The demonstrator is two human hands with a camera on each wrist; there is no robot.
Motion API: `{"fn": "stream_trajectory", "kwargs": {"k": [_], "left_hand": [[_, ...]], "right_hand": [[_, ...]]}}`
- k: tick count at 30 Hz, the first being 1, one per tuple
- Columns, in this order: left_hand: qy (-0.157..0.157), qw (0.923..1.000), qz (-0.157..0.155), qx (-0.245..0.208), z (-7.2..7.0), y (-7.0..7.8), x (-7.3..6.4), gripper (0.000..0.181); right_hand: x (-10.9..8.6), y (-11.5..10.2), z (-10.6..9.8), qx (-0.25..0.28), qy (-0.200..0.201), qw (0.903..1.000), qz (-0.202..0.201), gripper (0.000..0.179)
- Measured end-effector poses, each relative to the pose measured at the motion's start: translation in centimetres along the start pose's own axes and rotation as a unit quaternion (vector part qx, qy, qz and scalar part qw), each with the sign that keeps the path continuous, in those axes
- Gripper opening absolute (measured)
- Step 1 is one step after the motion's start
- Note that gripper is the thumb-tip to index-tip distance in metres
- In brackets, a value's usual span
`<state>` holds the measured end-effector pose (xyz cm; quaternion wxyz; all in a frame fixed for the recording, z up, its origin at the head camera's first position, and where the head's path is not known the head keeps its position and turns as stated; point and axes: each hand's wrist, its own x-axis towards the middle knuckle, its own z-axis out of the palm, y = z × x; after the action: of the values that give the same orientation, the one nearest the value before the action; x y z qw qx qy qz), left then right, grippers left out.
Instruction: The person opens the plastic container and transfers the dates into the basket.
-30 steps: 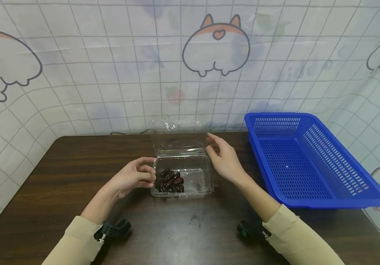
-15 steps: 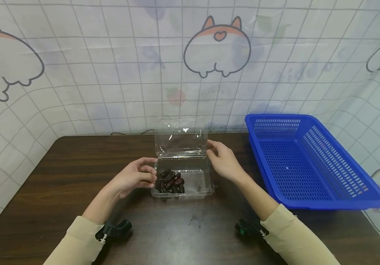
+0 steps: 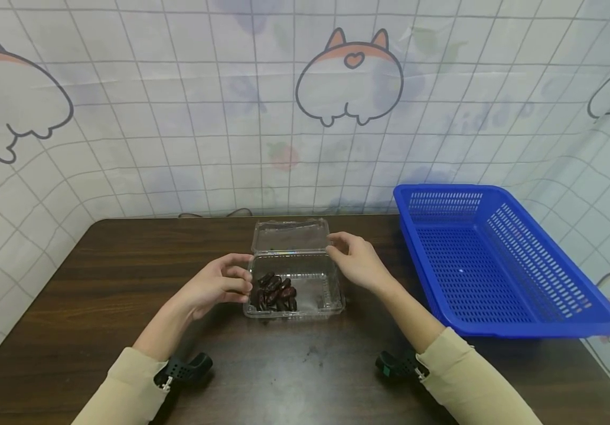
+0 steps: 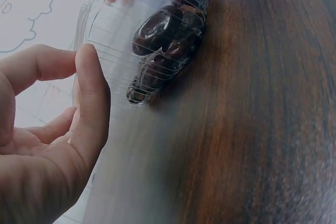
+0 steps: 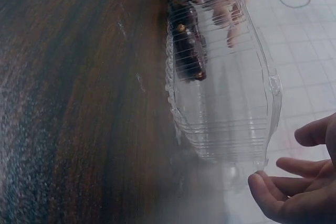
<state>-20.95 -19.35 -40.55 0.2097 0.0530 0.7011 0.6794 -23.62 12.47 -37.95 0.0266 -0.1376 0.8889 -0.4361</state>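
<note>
A clear plastic clamshell box [image 3: 317, 289] sits on the table with its lid [image 3: 291, 237] tipped back behind it. Glossy dark brown dates [image 3: 275, 289] lie heaped in the left half of the box. At the left rim, my left hand [image 3: 214, 283] pinches the edge; the left wrist view has the thumb [image 4: 92, 98] and index finger meeting at the clear wall, dates close by. By the hinge on the right is my right hand [image 3: 356, 260], fingertips near the lid's edge. In the right wrist view its fingers [image 5: 307, 169] are relaxed and spread apart, near the box's corner.
A large blue plastic basket [image 3: 475, 265] with slotted walls stands to the right on the dark wooden table [image 3: 140, 260]. Patterned white cloth [image 3: 204, 118] hangs behind and at the sides. Thin cable [image 3: 238, 211] shows at the table's back edge.
The lid has swung from raised to leaning far back. My right hand has shifted slightly down and left along its edge. My left hand stays at the box's left rim.
</note>
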Motion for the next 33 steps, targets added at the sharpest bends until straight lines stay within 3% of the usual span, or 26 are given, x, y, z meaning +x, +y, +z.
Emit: {"fn": "stream_trajectory", "kwargs": {"k": [9, 18, 23, 33], "left_hand": [[-0.004, 1.0000, 0.001, -0.002, 0.0, 0.1, -0.1, 0.067], [-0.001, 1.0000, -0.003, -0.005, 0.0, 0.0, -0.1, 0.066], [-0.002, 1.0000, 0.000, -0.005, -0.1, -0.1, -0.1, 0.067], [0.000, 1.0000, -0.002, -0.008, 0.0, -0.1, -0.1, 0.065]], "right_hand": [[-0.4, 0.0, 0.3, -0.003, 0.013, 0.9997, -0.022, 0.040], [-0.9, -1.0, 0.5, -0.015, 0.050, 0.9884, -0.143, 0.023], [-1.2, -1.6, 0.9, -0.049, 0.011, 0.9828, -0.178, 0.018], [-1.4, -1.8, 1.4, -0.080, -0.114, 0.9778, -0.157, 0.021]]}}
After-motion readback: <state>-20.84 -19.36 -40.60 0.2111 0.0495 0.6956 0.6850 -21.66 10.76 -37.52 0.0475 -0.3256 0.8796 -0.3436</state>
